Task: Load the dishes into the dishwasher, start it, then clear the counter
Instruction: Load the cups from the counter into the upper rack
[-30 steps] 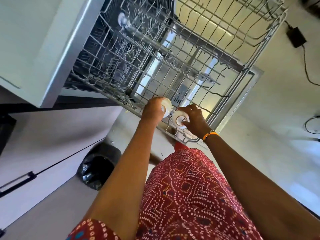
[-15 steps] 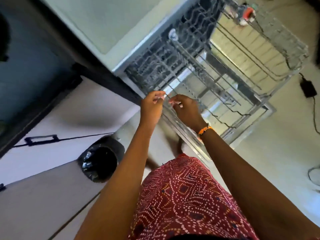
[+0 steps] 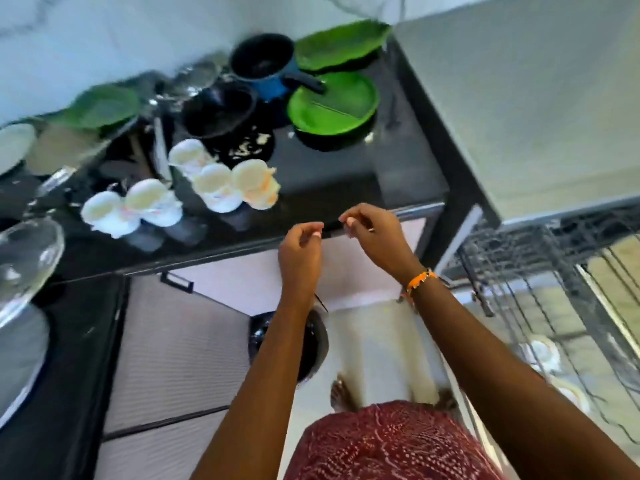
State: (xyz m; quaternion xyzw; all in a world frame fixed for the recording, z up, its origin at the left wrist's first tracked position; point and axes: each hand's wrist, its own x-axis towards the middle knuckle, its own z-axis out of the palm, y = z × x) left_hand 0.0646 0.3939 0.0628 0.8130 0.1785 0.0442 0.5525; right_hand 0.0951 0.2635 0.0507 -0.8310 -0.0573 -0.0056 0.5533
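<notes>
The white cups [image 3: 214, 187] stand upside down in a loose cluster on the black counter [image 3: 322, 174], near its front edge, some touched with orange and pink; motion blur smears their outlines. Behind them sit a black bowl [image 3: 220, 110], a blue saucepan [image 3: 265, 65] with a dark handle, a round green plate [image 3: 334, 102] and a leaf-shaped green plate [image 3: 341, 43] by the wall. A glass bowl [image 3: 24, 251] lies at the far left.

My left hand [image 3: 301, 249] hangs in front of the counter edge, below the cups and apart from them, fingers loosely curled and holding nothing. My right hand [image 3: 375, 233] is just beside it, fingertips drawn together near the thumb, also empty as far as I can see, an orange bracelet [image 3: 420, 280] at the wrist. To my right, the dishwasher rack [image 3: 540, 271] stands pulled out, with white cups [image 3: 542, 353] in it.
</notes>
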